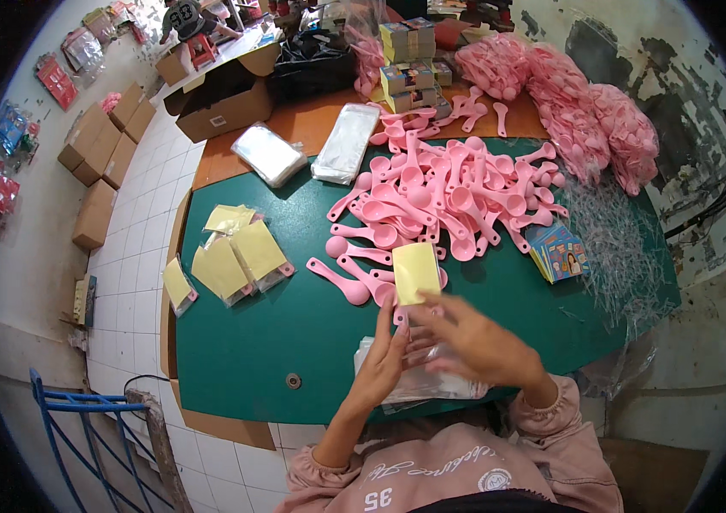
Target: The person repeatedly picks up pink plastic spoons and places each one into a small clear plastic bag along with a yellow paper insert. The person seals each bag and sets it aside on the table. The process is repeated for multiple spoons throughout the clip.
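Note:
Near the front of the green table, my left hand [380, 366] is closed on a yellow card [417, 272], held upright, and a pink measuring spoon whose handle end [399, 317] shows at my fingertips. My right hand [484, 344] is at the card's lower edge, its fingers smeared by motion; whether they grip anything cannot be made out. Below both hands lies a stack of clear plastic bags [431, 386], partly hidden by them. Just beyond the card spreads a large heap of pink measuring spoons [444, 192], a few of them loose at its near side.
Bagged yellow cards [247, 252] lie at the left of the table [243, 350]. A stack of colourful cards [561, 254] sits at the right, beside clear plastic scraps [624, 248]. Farther back are bag packs [346, 144], bundled cards [408, 64], bagged spoons [568, 111] and an open carton [224, 107].

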Tool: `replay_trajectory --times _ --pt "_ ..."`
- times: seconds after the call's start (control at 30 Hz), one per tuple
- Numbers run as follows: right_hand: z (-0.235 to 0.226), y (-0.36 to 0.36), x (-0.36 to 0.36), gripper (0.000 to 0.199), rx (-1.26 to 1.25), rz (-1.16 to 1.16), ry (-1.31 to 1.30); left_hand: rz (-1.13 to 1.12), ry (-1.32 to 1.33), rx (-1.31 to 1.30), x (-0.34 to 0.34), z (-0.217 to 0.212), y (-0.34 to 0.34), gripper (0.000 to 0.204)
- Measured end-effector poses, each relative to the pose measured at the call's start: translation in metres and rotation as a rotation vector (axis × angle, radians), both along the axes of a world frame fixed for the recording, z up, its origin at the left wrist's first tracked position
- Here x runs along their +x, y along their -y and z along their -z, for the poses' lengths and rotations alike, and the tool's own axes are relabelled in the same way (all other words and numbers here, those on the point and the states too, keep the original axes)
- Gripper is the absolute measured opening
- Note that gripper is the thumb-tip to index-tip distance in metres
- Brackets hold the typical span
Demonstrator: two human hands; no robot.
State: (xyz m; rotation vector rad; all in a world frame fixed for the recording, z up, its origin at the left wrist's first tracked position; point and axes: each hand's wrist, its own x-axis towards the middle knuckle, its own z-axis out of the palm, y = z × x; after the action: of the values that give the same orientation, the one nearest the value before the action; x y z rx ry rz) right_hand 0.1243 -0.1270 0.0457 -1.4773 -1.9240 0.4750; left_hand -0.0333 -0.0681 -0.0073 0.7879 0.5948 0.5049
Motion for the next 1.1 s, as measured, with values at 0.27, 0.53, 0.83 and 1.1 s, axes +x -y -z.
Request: replay_trajectory --times 0.27,0.53,0.83,1.1 --pt "0.015 0.016 -0.017 0.027 -0.098 0.122 0.041 0.146 -0.086 0.045 -0.023 -0.008 0.004 0.062" --pt "0.030 0.008 -0.026 0.019 -0.093 0.027 -0.050 0.078 -0.178 0.429 -0.023 0.000 0.008 0.062" --pt "0.025 0.015 -0.022 0.019 0.030 -0.062 0.184 0.082 -0.241 0.401 -0.010 -0.003 0.001 0.066" --pt "-0.005 0.044 0.113 0.013 -0.085 0.120 -0.539 0.104 -0.123 0.238 -0.016 -0.010 -0.007 0.035"
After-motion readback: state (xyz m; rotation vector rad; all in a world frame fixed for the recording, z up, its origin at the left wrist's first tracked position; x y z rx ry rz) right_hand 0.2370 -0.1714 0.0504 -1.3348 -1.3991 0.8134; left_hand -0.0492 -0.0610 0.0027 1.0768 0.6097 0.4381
